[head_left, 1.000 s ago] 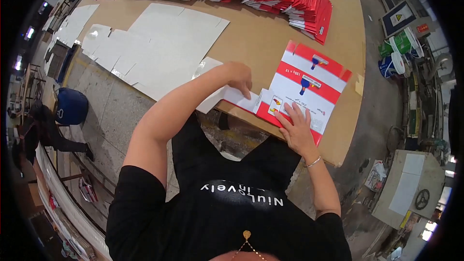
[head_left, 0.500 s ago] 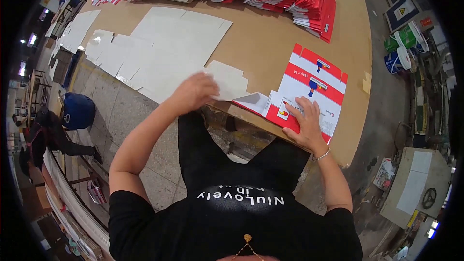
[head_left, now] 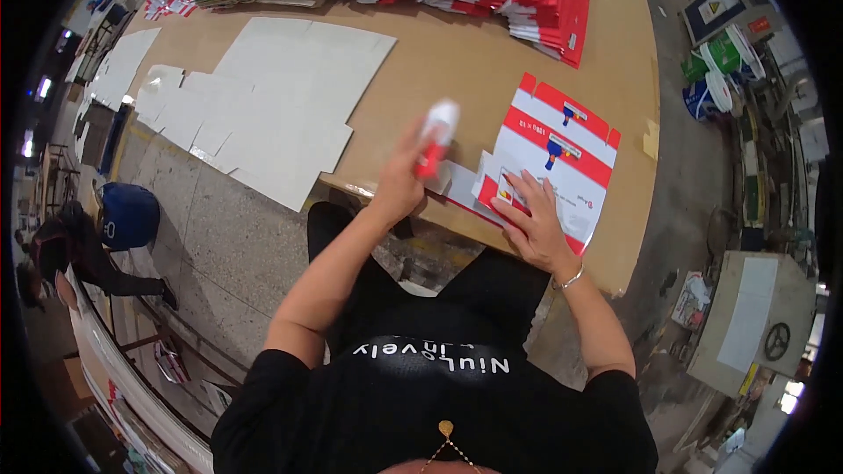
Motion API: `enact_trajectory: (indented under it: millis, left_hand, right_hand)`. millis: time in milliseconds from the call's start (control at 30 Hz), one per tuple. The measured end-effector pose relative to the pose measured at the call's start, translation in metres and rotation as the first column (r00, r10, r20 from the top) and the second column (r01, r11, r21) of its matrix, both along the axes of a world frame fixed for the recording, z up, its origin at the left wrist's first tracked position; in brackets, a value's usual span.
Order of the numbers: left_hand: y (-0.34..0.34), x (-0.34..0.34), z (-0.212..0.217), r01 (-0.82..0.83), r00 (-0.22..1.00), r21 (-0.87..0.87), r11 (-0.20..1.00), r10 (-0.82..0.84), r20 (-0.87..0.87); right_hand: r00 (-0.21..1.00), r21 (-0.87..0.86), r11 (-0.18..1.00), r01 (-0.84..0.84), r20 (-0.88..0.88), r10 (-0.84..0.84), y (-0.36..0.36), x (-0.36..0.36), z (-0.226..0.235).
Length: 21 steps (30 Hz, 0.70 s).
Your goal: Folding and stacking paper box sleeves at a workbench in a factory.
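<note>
along the near edge of the table (head_left: pixel 439 79), with clock directions read from the right hand (head_left: pixel 538 226): the flat carton (head_left: pixel 571 171) lies at twelve to one o'clock, printed face up, its lower part under that hand. the right fingers are extended and slightly spread, palm down, gripping nothing; the placement appears to press the carton against the table so that it does not slide. between nine and ten o'clock, the left hand (head_left: pixel 402 183) has its fingers bent around a blurred red-and-white flap (head_left: pixel 437 136), raised off the table; the fingertips are too indistinct to judge how tight the hold is. the flap is probably the carton's left end, held up while the other end is pinned; the join cannot be made out. a grey-white strip (head_left: pixel 463 186) lies between the hands. at ten o'clock lie white sheets (head_left: pixel 272 92), spread flat, apparently within the left hand's reach. at twelve, a pile (head_left: pixel 540 13) of red-and-white cartons leans in an overlapping row at the far side, presumably out of the hands' way.
</note>
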<state>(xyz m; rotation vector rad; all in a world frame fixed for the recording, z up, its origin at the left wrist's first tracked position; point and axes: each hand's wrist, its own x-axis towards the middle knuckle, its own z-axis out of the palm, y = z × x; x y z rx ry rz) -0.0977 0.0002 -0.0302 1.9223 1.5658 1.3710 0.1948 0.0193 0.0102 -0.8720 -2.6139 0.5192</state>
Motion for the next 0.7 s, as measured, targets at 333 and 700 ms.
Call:
enact_trajectory:
  millis: [333,700]
  left_hand:
    - [0.003,-0.002,0.015,0.184,0.655,-0.267,0.946,-0.32,-0.684]
    - [0.002,0.052,0.017,-0.193,0.707,-0.241,0.951,-0.036,-0.706]
  right_hand:
    - [0.987,0.083,0.996,-0.011,0.161,-0.002,-0.005,-0.005,0.0]
    - [0.958,0.124,0.973,0.197,0.186,-0.217,-0.009,-0.013,-0.011]
